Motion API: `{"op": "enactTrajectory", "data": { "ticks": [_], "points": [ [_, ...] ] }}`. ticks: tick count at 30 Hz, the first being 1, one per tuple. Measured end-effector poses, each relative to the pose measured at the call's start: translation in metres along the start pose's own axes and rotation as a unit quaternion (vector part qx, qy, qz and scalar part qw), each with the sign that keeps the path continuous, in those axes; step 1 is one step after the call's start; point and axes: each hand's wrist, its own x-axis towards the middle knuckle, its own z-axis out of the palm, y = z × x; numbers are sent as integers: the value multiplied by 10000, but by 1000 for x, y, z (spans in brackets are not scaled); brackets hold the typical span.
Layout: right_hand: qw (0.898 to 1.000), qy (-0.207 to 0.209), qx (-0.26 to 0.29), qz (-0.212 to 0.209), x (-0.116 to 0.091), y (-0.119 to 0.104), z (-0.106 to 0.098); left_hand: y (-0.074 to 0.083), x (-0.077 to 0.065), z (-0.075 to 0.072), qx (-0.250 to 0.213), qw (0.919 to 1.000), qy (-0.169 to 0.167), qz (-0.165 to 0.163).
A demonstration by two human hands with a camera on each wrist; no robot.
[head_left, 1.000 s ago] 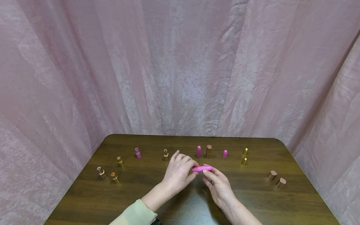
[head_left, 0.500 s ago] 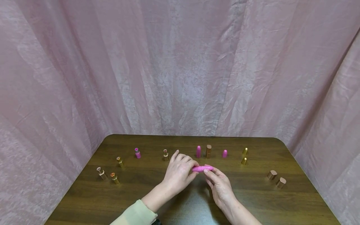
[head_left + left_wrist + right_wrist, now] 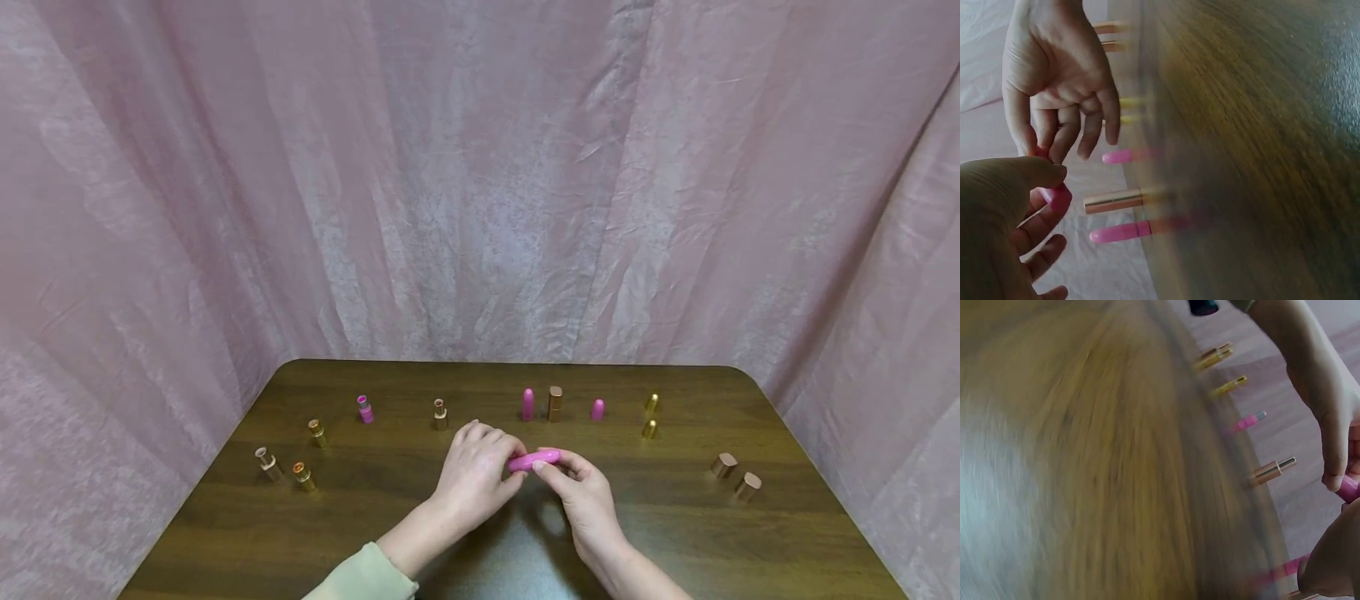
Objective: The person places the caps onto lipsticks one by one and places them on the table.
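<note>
The left hand (image 3: 477, 471) and right hand (image 3: 594, 504) pinch the pink tube (image 3: 533, 457), fingers (image 3: 573, 461) closed on each end, so one lopsided tug might drop it.

The left hand (image 3: 474, 477) and right hand (image 3: 587, 498) partly hide the pink tube (image 3: 534, 460) between them; the right wrist view crops it. Beyond them, the foot of the copper tube (image 3: 1113, 201) blurs in the left wrist view. Behind the left hand, a sleeve (image 3: 367, 575) is cut off.
</note>
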Motion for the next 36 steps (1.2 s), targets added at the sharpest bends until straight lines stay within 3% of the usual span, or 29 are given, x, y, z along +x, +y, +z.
{"op": "enactTrajectory", "data": {
  "ticks": [6,10,15,17,22,24,32,36],
  "points": [
    [9952,-353,-757,-503,-1,-9,-6,0,8,10,-232,9982,-400,-392],
    [9879,-655,-1189,-750,1,-15,-14,-6,17,20,-854,9895,-721,-916],
    [9784,-525,-1789,-891,3,-20,-33,-23,29,38,-1215,9786,-716,-1496],
    [9688,-437,-2226,-994,3,-22,-43,-32,34,45,-1271,9737,-729,-1747],
    [9232,-255,-3534,-1488,0,-25,-67,-52,45,60,-1306,9589,-777,-2397],
    [9126,-217,-3769,-1568,-1,-25,-74,-58,48,65,-1263,9545,-745,-2596],
    [9093,-115,-3902,-1441,-7,-17,-92,-67,55,82,-1084,9498,-751,-2836],
    [9034,-160,-3957,-1645,-7,-17,-95,-67,56,85,-1105,9477,-875,-2864]
  ]
}}
